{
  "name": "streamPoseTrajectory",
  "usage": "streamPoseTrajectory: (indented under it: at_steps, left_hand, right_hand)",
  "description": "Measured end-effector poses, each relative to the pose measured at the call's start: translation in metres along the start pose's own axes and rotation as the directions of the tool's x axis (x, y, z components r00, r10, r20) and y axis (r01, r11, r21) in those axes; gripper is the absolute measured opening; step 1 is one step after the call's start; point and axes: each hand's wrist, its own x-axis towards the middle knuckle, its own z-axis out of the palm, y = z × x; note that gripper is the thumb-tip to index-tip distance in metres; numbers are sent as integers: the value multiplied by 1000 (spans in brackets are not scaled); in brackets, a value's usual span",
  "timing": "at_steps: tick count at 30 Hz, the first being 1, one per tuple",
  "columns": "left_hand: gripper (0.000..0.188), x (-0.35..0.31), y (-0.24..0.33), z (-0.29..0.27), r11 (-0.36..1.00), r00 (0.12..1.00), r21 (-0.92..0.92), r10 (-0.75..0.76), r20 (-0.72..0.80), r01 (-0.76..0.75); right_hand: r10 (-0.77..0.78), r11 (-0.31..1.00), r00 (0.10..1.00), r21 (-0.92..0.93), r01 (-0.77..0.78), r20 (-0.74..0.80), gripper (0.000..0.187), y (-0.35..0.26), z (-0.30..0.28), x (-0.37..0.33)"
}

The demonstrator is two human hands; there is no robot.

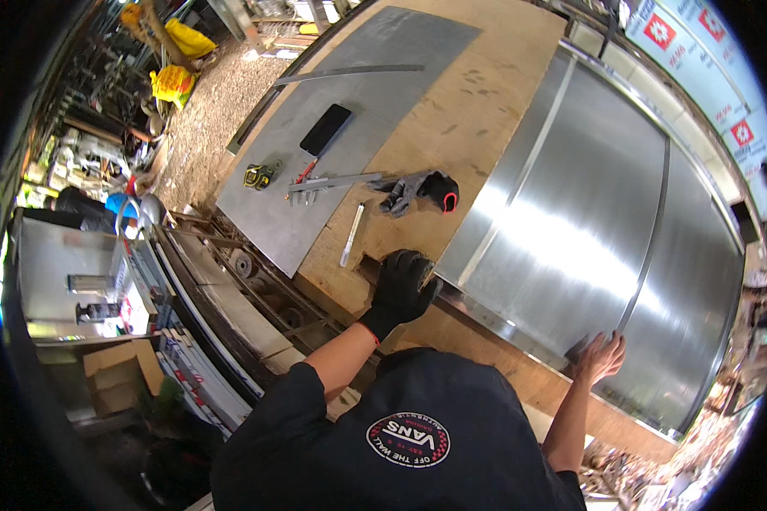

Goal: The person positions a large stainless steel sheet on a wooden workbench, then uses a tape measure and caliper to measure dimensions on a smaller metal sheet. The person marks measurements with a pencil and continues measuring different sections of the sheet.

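My left hand, in a black glove, is at the near edge of the plywood board. Its fingers are curled, and what they hold, if anything, is hidden. My bare right hand lies at the near edge of a shiny metal sheet, fingers stretched out by the lower end of a narrow strip. A second strip crosses the sheet further left. Beyond my left hand lie a white marker-like stick and a crumpled grey glove with a red-trimmed cuff.
On a dull grey metal sheet at left lie a phone, a tape measure, a red-handled tool and metal strips. A cardboard box stands lower left. Yellow bags are on the ground at upper left.
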Motion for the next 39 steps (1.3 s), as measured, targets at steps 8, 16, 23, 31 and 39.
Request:
streamPoseTrajectory:
  at_steps: [8,16,23,31,39]
  left_hand:
    - [37,3,12,-5,999,997,-33,-21,-75,18]
    - [33,-3,7,7,997,994,-81,-7,-111,-2]
    - [41,-10,0,3,999,998,-37,5,-63,-8]
    - [47,4,-8,12,994,997,-96,48,-57,-53]
    - [89,72,20,-6,898,958,-370,281,65,-238]
  right_hand:
    - [-31,996,996,-82,38,84,55,1,-2,8]
    - [16,999,997,-48,-12,76,55,-3,-9,10]
    - [54,998,998,30,-55,23,54,-2,10,3]
    - [53,986,998,160,-57,31,51,-3,-10,-5]
    - [-312,923,900,322,211,304,81,1,-85,55]
